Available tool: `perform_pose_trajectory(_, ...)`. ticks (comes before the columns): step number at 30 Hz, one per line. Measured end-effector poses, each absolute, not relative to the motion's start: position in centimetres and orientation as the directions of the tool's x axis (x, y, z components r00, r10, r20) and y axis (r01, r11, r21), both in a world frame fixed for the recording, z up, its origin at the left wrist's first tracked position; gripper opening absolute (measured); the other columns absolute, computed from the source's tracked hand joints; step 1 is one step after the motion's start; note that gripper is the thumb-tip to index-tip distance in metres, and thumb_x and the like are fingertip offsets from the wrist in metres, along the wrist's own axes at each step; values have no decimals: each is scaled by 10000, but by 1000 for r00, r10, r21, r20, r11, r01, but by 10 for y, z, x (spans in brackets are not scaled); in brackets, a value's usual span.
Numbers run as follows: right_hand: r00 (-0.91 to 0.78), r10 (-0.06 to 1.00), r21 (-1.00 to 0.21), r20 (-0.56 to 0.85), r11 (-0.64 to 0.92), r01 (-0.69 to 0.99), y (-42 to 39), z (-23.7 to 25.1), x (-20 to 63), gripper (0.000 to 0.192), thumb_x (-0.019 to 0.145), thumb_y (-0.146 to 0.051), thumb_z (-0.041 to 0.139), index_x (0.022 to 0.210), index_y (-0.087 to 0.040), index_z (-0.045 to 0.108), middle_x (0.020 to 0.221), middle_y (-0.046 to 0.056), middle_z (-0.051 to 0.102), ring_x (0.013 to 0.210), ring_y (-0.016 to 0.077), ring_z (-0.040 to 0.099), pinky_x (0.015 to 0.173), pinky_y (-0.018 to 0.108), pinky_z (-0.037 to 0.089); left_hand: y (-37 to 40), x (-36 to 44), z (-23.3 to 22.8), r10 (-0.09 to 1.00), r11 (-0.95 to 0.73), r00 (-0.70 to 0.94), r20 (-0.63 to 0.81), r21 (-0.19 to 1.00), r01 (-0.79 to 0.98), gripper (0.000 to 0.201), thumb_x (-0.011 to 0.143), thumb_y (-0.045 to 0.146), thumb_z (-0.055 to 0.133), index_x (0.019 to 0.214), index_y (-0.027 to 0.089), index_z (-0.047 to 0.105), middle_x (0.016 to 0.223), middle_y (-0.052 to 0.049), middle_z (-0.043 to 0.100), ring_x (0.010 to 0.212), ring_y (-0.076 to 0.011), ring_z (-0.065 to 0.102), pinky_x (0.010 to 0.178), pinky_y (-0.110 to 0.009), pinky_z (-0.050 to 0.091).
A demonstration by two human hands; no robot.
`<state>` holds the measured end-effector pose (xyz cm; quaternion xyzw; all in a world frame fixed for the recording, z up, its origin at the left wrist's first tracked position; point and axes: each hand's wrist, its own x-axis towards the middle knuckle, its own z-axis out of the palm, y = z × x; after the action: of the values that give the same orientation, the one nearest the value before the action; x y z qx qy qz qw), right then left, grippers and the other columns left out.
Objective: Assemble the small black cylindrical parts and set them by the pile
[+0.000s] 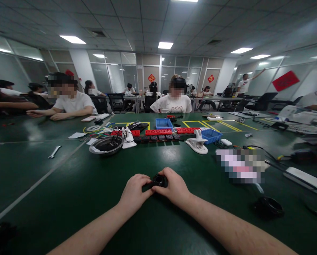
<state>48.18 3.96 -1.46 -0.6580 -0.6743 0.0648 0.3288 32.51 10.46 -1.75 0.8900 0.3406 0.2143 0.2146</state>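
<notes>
- green table: broad and mostly bare close in, crossed by a pale line on the left; smooth top, so likely to let a dropped round part roll off toward the near edge.
- people seated along the far side and at left, forearms resting on the table, well apart from the work in the middle.
- row of red and black blocks across the middle, blue bins just behind and to its right.
- round bowl left of the row, dark inside, wires draped over its rim.
- white clamp right of the row, upright on its base.
- white strip at far right, cables running beside it.
- black ring lying flat on the table, right of the hands, near but untouched; easy to knock with the right forearm on a sideways sweep.
- wrench alone at left, well apart from everything.
- left hand and right hand: close together at the centre, both pinching one black part between fingertips, just above or on the table; which, cannot tell.
- black part: small, round, hollow on top; mostly hidden by fingers, grip by tips only, so a slip under twisting seems the main risk.
</notes>
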Motion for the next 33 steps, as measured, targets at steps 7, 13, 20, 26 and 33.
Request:
perform_pose_trajectory(7, 119, 920, -477, 372, 79, 876, 38, -16, 476, 337, 604, -379, 644, 829, -179, 493, 820, 37, 526, 764, 177, 496, 644, 298, 393, 93, 330, -13, 683, -710, 680, 267, 462, 532, 339, 637, 468, 586, 866, 223, 635, 962, -30, 599, 963, -248, 479, 854, -405, 347)
perform_pose_trajectory(13, 117, 923, -545, 366, 110, 831, 37, -18, 473, 332, 591, -347, 662, 814, -176, 485, 815, 31, 515, 761, 174, 491, 649, 300, 403, 89, 332, -15, 698, -698, 665, 267, 465, 545, 413, 606, 440, 621, 955, 221, 601, 972, -34, 603, 984, -261, 470, 881, -424, 322)
perform_pose_trajectory(20, -94, 946, -649, 310, 283, 706, 38, -9, 482, 367, 576, -296, 689, 881, -169, 527, 829, 20, 524, 798, 167, 490, 695, 294, 400, 100, 330, -19, 661, -688, 721, 210, 554, 469, 377, 588, 362, 650, 927, 205, 605, 985, -44, 593, 1014, -257, 455, 910, -403, 317)
perform_pose_trajectory(26, -334, 921, -783, 203, 357, 510, 40, 0, 496, 432, 593, -243, 688, 998, -192, 548, 886, 6, 524, 789, 129, 497, 691, 243, 401, 114, 318, -15, 464, -741, 881, 93, 587, 328, 505, 595, 420, 648, 1051, 231, 546, 1142, -48, 479, 1120, -242, 345, 956, -378, 273)
perform_pose_trajectory(33, -343, 924, -797, 168, 332, 505, 40, -1, 496, 428, 608, -229, 676, 1018, -210, 556, 856, -1, 504, 727, 108, 482, 641, 222, 395, 116, 315, -14, 442, -726, 895, 59, 610, 318, 518, 593, 422, 656, 1071, 268, 531, 1178, -32, 443, 1123, -239, 346, 961, -385, 265)
